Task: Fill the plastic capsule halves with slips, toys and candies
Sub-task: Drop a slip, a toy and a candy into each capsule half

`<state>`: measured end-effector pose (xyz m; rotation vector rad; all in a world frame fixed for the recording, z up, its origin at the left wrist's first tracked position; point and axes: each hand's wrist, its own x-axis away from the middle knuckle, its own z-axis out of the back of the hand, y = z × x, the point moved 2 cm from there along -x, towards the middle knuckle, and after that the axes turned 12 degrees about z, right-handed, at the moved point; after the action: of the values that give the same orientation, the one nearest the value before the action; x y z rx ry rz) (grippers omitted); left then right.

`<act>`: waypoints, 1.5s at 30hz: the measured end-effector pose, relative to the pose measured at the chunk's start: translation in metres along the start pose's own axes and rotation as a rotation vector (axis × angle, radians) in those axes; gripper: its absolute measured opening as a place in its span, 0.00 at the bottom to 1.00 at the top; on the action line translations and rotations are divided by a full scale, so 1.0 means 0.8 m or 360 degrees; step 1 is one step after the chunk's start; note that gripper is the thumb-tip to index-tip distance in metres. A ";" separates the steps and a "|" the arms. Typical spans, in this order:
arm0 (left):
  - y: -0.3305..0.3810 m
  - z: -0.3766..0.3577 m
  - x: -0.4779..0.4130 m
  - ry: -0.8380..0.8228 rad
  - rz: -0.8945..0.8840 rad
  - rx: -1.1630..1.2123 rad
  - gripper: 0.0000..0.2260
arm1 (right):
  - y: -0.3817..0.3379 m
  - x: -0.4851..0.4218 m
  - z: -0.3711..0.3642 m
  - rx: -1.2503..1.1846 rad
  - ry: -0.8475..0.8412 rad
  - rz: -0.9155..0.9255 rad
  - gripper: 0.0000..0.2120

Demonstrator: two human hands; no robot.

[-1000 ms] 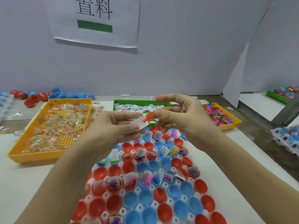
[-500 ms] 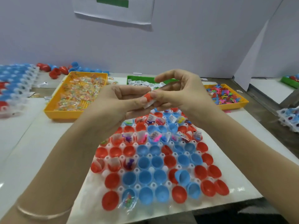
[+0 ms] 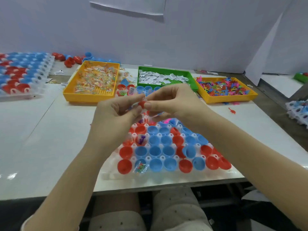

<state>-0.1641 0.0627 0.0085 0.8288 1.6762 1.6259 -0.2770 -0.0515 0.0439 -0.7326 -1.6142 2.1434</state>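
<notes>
My left hand (image 3: 116,114) and my right hand (image 3: 173,102) meet fingertip to fingertip above the far rows of a clear tray (image 3: 110,175). Between them they pinch a small red toy (image 3: 142,103); the spot is blurred, and I cannot make out a slip there. The tray holds red and blue capsule halves (image 3: 155,150). Some hold slips, toys or wrapped candies, and many near ones hold nothing. Behind the tray stand an orange tray of wrapped candies (image 3: 75,93), a green tray of folded slips (image 3: 191,75) and an orange tray of small coloured toys (image 3: 230,98).
Another tray of closed red and blue capsules (image 3: 21,72) lies at the far left, with loose halves (image 3: 71,60) behind the candy tray. A stray red toy (image 3: 232,111) lies on the white table. More capsule trays (image 3: 298,109) sit at the right edge. The wall is close behind.
The view has tipped down, so the whole capsule tray and the table's front edge show. Both hands have closed in on the red toy, and the white slip in my left hand has gone from sight.
</notes>
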 end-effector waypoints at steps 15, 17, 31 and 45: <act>-0.033 0.001 0.029 0.0156 -0.0024 -0.0234 0.28 | 0.037 0.022 -0.006 0.0111 -0.0003 -0.0060 0.04; -0.033 0.010 0.028 0.0212 -0.0014 -0.0168 0.27 | 0.041 0.018 0.004 0.0293 -0.0092 -0.0148 0.03; -0.042 0.054 0.017 0.0338 0.0099 0.0000 0.17 | 0.049 0.001 0.003 0.0965 -0.0508 -0.0352 0.01; -0.017 0.085 -0.038 0.0442 0.0054 -0.0158 0.17 | 0.048 -0.001 0.004 0.1157 -0.0697 -0.0174 0.10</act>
<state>-0.0911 0.0776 -0.0056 0.6068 1.7570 1.9015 -0.2771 -0.0652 0.0076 0.0528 -0.8622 2.6566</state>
